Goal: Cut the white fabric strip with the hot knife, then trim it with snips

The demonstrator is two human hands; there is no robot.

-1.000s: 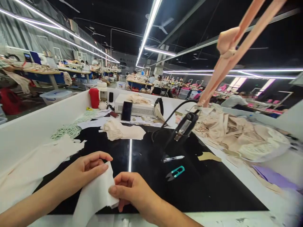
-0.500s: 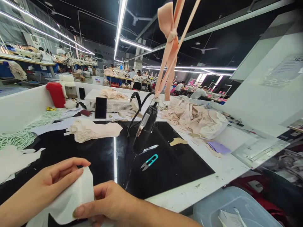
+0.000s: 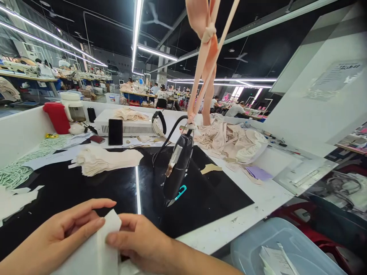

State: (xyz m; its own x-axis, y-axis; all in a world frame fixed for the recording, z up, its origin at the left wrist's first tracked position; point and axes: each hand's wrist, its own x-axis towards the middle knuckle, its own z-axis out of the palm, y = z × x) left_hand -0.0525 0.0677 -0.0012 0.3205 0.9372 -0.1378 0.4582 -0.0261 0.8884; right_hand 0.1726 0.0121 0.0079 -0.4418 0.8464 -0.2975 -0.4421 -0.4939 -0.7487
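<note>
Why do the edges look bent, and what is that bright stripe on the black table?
Head view: the wide lens bows straight lines near the edges, so the white table wall curves; the ceiling light strip mirrors as a glare line on the glossy black tabletop; both hands and the white fabric piece stay fairly sharp.

Nothing here reads clearly: the sheet (image 3: 334,78) stuck on the white panel (image 3: 309,114) at right carries lines of print too blurred to make out, and the papers (image 3: 275,259) in the plastic bin (image 3: 249,248) show no legible marks.
</note>
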